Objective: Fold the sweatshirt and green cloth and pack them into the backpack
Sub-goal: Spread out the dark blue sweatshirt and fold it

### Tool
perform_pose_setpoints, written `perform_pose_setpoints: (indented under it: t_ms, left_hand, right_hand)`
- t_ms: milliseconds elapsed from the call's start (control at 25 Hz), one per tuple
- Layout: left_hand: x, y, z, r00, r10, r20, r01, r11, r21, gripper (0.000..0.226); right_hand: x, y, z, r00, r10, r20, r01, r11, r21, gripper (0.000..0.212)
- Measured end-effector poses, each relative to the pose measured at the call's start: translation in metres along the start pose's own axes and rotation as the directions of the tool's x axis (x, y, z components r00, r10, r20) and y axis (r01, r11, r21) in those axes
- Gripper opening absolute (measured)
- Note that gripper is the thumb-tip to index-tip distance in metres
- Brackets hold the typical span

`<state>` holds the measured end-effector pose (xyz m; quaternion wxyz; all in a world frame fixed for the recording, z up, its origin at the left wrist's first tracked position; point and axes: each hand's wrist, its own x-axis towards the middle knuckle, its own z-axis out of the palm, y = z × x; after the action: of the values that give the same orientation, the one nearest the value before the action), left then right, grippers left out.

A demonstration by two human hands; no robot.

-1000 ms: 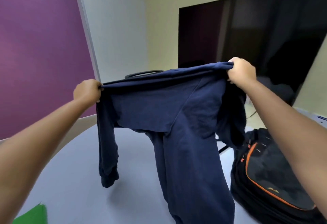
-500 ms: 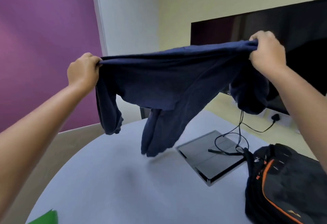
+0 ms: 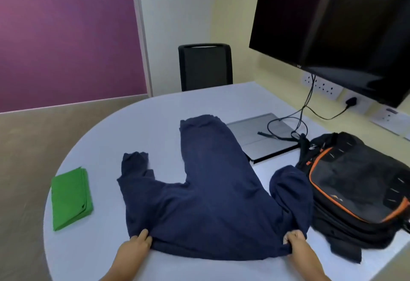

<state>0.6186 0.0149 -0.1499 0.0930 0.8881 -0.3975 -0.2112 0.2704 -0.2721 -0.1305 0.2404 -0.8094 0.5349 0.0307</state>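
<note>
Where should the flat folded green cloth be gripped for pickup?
Likely the folded green cloth is best pinched at its far right corner, approached from the table's centre: the stacked layer edges show along that right side, so one pinch could catch every layer together.

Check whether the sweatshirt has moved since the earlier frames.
Yes. The sweatshirt, earlier held up in the air, now lies spread on the table with both hands at its near edge.

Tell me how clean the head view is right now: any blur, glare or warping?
Head view: mostly sharp on the sweatshirt and green cloth; soft smear along the backpack near edge; wide-angle lens bows the table rim and tilts the monitor; dim reflections on its screen, no harsh glare.
</note>
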Motion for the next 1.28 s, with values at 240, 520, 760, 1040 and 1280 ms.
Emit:
perform_pose_setpoints:
  t_ms: [240,520,760,1040,1280]
  left_hand:
    - [-0.017,-0.014,0.027,0.992,0.119,0.040,-0.124,0.984,0.128,0.041]
    - [-0.038,0.044,0.040,0.927,-0.096,-0.362,0.036,0.985,-0.171,0.037]
    - [-0.012,0.096,0.054,0.988,0.033,-0.151,-0.035,0.999,-0.008,0.049]
    - [0.038,0.154,0.065,0.963,0.240,0.124,-0.255,0.958,0.131,0.074]
    - [0.072,0.163,0.062,0.940,0.072,0.333,-0.155,0.961,0.229,0.083]
  right_hand:
    - [-0.034,0.014,0.011,0.998,-0.057,-0.004,0.057,0.990,0.125,0.043]
    - [-0.038,0.033,-0.020,0.963,0.171,-0.211,-0.025,0.830,0.558,0.027]
    - [-0.020,0.047,-0.036,0.952,0.229,-0.202,-0.047,0.765,0.642,0.021]
    - [0.009,0.034,-0.050,0.943,0.153,-0.296,0.021,0.859,0.511,0.024]
    - [0.062,0.009,-0.082,0.887,0.080,-0.455,0.127,0.905,0.406,0.019]
